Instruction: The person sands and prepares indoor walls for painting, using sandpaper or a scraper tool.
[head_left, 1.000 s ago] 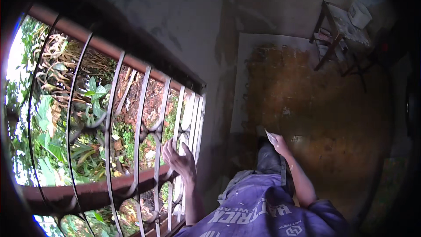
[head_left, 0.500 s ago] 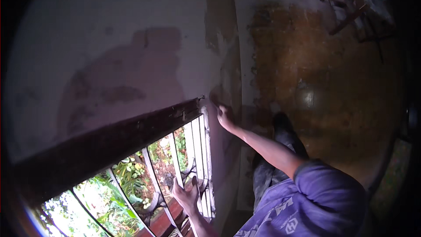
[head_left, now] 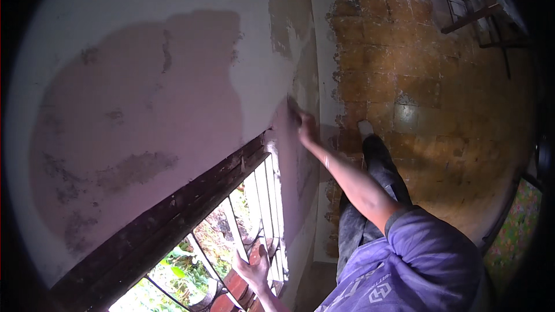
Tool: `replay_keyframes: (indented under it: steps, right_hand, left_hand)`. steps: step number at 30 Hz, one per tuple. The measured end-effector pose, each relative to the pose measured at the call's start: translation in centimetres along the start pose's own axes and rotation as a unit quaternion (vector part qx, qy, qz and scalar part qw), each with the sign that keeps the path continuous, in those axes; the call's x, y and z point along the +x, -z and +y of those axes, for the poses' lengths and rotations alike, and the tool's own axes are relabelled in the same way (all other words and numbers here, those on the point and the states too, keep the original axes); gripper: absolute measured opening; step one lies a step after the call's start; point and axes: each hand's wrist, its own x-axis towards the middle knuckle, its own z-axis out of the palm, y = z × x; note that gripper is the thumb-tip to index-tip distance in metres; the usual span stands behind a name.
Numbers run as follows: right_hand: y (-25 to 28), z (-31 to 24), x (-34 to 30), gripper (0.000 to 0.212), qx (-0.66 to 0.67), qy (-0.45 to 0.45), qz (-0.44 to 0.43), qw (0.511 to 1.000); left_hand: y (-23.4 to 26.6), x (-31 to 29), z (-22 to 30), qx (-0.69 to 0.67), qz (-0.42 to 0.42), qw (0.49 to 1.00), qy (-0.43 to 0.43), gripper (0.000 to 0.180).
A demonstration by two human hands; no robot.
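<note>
Dark-grey, a blurred flat tool (head_left: pixel 294 107) juts up-left from the right hand (head_left: pixel 309 130) gripping it, at the pale plaster wall (head_left: pixel 258 69); the left hand (head_left: pixel 254 270), farther off, meets a slim metal window bar (head_left: pixel 234 224), closure unclear.

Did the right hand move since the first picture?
Yes. The right hand has moved left, toward the window frame, and is now much closer to the frame's corner.
</note>
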Motion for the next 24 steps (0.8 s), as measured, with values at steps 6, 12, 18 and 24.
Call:
replay_keyframes:
  steps: [6, 12, 18, 24]
  right_hand:
    - [3.4, 7.3, -11.9, 0.025, -0.012, 0.057, -0.28, 0.958]
    - [5.3, -2.1, -0.8, 0.032, 0.085, 0.215, -0.016, 0.973]
    - [2.1, -0.4, -5.6, 0.034, 0.075, 0.18, -0.02, 0.981]
    - [7.2, 1.5, -6.4, 0.029, 0.078, 0.336, -0.203, 0.917]
  left_hand:
    - [0.4, 0.6, 1.6, 0.005, 0.013, 1.0, -0.007, 0.041]
    - [1.0, 0.3, 1.7, 0.03, 0.014, 0.999, 0.016, 0.039]
    - [-0.5, 0.7, 1.9, 0.016, 0.022, 1.0, -0.012, 0.036]
    - [0.2, 0.5, 2.6, -0.008, 0.034, 0.999, -0.008, 0.031]
